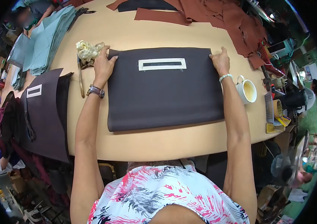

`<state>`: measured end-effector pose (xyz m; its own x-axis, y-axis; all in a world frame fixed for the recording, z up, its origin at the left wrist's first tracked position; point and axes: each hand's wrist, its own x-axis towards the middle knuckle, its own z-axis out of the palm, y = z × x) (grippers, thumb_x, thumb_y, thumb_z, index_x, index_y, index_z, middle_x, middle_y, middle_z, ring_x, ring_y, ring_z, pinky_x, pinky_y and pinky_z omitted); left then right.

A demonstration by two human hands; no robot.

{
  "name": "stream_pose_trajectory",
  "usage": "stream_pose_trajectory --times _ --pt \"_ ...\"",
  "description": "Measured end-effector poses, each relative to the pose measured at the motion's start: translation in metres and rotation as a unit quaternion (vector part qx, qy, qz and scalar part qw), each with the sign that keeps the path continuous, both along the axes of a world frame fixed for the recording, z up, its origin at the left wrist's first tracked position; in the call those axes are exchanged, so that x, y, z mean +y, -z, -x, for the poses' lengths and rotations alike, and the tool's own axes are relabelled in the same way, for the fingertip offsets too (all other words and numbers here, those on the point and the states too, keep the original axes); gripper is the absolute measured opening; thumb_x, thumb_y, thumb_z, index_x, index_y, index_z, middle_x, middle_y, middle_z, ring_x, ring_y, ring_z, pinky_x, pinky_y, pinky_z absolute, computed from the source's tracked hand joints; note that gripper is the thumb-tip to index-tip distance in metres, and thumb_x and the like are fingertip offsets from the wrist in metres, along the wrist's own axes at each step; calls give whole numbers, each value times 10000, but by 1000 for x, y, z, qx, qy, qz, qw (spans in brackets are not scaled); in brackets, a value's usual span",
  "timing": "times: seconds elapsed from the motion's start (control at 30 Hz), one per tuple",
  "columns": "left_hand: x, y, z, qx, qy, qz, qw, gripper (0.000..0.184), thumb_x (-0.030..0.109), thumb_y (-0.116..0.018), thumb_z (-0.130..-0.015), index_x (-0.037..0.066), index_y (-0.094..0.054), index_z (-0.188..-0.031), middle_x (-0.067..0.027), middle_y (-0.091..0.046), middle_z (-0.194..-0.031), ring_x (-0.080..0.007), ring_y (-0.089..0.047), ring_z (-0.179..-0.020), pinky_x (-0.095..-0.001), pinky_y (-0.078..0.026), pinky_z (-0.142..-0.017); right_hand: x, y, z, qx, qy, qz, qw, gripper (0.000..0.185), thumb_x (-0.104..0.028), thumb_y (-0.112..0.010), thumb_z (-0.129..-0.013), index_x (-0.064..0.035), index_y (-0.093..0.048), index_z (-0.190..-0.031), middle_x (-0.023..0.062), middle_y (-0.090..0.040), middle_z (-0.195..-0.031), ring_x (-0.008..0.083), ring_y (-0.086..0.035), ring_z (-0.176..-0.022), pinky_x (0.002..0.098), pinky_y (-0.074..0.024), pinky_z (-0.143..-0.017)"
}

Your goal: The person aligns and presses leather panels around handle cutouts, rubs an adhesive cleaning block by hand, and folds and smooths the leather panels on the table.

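Note:
A dark folded sheet [166, 97] lies on the pale table in front of me, with a white rectangular frame [162, 64] around a dark slot near its far edge. My left hand [104, 65] touches the sheet's far left corner, thumb on the edge and fingers apart from it. At the far right corner, my right hand [221, 62] has its thumb against the edge and its index finger stretched forward. Crumpled yellowish material [87, 51] and a brush-like stick [80, 80] are beside my left hand.
A cup of drink [246, 90] stands close to my right forearm. Dark sheets [42, 108] with scissors [28, 125] lie at the left. Light blue sheets [48, 41], brown pieces [218, 16] and a basket [270, 106] line the table [158, 143]. People are at the left.

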<state>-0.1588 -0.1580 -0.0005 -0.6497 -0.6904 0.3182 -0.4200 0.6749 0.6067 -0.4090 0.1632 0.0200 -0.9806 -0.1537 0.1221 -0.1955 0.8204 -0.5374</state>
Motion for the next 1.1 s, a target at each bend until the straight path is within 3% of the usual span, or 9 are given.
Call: stream_pose_trajectory --times 0.1,0.23,0.37,0.47,0.53,0.6,0.7,0.93,1.1 --pt "3 -3 -1 -6 -1 1 1000 487 167 -715 -723 70 -519 -1159 -157 -605 -741 -338 -604 -735 -414 -471 -701 0 3 1 4 7 -7 1000 685 -241 -677 -747 -30 -361 -1318 184 -640 -996 353 -597 -983 432 -454 -871" --pt "10 -8 -3 -16 8 119 993 504 179 -708 -731 39 -509 -1173 -183 -602 -915 -355 -590 -831 -420 -469 -756 1 -1 -4 -5 1 7 1000 693 -275 -661 -771 2 -342 -1320 212 -607 -1053 363 -560 -1038 430 -434 -897" --pt "54 -53 -30 9 70 297 952 548 245 -695 -763 3 -489 -1209 -197 -550 -1135 -342 -544 -1030 -397 -447 -842 13 -8 -33 223 -103 108 963 631 -281 -608 -833 43 -346 -1306 235 -537 -1159 354 -479 -1130 408 -376 -952" --pt "128 -76 -66 -29 237 249 938 648 321 -680 -772 -19 -441 -1269 -211 -488 -1256 -366 -455 -1183 -408 -385 -963 30 -51 -141 234 -211 146 938 522 -254 -547 -876 42 -395 -1279 225 -495 -1232 372 -463 -1134 430 -343 -966" --pt "178 -63 -91 -85 327 221 915 684 406 -641 -763 -23 -442 -1257 -192 -452 -1297 -334 -392 -1251 -492 -322 -995 46 -43 -201 222 -304 45 926 568 -296 -513 -885 12 -363 -1339 186 -417 -1352 365 -392 -1243 553 -204 -1025" --pt "217 -44 -108 -127 379 172 900 705 404 -576 -802 -31 -377 -1320 -186 -364 -1384 -303 -310 -1314 -495 -245 -1047 56 -24 -253 132 -365 14 921 631 -367 -501 -881 8 -336 -1361 172 -376 -1391 345 -347 -1289 579 -143 -1041" --pt "240 -15 -120 -176 390 148 892 689 372 -531 -820 -38 -342 -1340 -181 -308 -1421 -293 -264 -1338 -489 -207 -1066 56 0 -298 32 -365 8 930 687 -443 -448 -888 22 -307 -1374 174 -378 -1388 334 -338 -1297 603 -107 -1042" --pt "238 -12 -138 -232 358 110 898 692 358 -466 -880 -25 -219 -1400 -183 -211 -1467 -297 -188 -1370 -477 -134 -1096 83 15 -294 43 -301 -47 952 659 -410 -434 -900 3 -282 -1391 165 -339 -1416 282 -321 -1319 618 -54 -1045" --pt "210 -16 -183 -283 257 104 918 670 331 -461 -902 -25 -200 -1407 -186 -175 -1480 -308 -166 -1376 -480 -137 -1095 146 23 -247 101 -146 -155 972 611 -348 -435 -918 -8 -266 -1396 127 -349 -1422 266 -351 -1304 628 -79 -1038"
